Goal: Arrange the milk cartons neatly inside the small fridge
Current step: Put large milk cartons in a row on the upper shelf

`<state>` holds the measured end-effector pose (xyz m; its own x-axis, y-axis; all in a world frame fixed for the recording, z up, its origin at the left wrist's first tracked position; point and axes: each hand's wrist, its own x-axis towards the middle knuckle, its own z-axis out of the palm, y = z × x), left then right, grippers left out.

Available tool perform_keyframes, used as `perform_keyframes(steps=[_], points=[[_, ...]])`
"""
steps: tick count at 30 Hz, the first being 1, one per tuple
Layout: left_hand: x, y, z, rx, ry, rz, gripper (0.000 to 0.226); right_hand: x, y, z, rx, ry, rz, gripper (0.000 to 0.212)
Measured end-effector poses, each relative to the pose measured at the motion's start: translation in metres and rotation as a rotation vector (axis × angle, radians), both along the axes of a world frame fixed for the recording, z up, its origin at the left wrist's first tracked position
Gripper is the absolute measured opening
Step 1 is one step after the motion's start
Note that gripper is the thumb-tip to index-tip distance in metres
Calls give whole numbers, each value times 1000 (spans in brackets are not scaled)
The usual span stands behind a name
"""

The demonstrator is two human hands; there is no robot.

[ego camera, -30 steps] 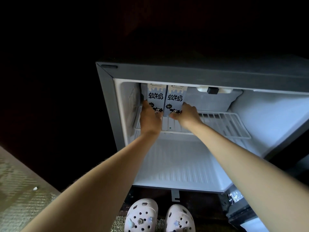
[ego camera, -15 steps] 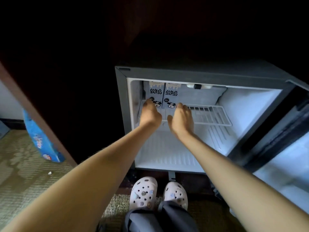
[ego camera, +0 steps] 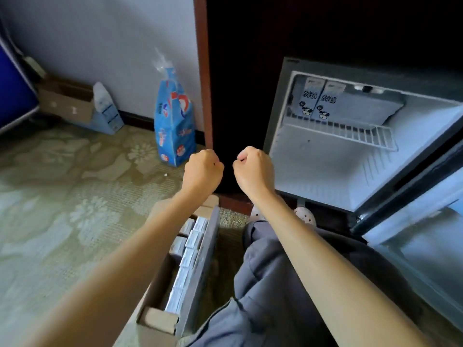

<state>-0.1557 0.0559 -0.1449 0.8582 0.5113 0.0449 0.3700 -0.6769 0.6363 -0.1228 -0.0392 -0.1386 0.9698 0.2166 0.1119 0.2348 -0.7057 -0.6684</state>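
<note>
Two blue-and-white milk cartons (ego camera: 317, 101) with cow pictures stand upright side by side at the back left of the wire shelf (ego camera: 350, 132) in the small open fridge (ego camera: 325, 171). My left hand (ego camera: 203, 169) and my right hand (ego camera: 253, 169) hover outside the fridge to its left, both curled into loose fists with nothing in them. Below my left forearm, an open cardboard box (ego camera: 160, 319) on the floor holds several more milk cartons (ego camera: 188, 256), packed in rows and partly hidden by the arm.
The fridge door (ego camera: 421, 236) hangs open at the right. A dark wooden cabinet post (ego camera: 204, 71) stands left of the fridge. A blue plastic bag (ego camera: 174, 121) and a small cardboard box (ego camera: 67, 101) sit by the wall on the patterned carpet. My legs and shoes are below.
Both hands have let go of the two cartons and pulled back out of the fridge, closing into fists. The view has swung left and down, revealing the carton box and the wall.
</note>
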Motion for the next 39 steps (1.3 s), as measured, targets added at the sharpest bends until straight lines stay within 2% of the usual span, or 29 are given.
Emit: perform_keyframes(steps=[6, 11, 14, 21, 27, 30, 39], points=[[-80, 53, -57, -95, 191, 199, 26, -63, 63, -50, -213, 124, 234, 21], [-118, 71, -114, -120, 379, 216, 23, -92, 68, -115, -470, 285, 492, 22], [-132, 72, -148, -186, 488, 196, 12, -103, 65, -143, -602, 357, 632, 25], [-161, 53, -204, -280, 748, 6, 25, -108, 70, -174, -800, 292, 912, 31], [-175, 42, -221, -309, 808, -7, 43, -111, 73, -190, -907, 199, 1057, 35], [-173, 40, -221, -306, 813, -6, 40, -109, 78, -193, -980, 168, 1119, 45], [-172, 37, -224, -278, 790, 71, 38, -102, 86, -197, -1048, 70, 1214, 43]])
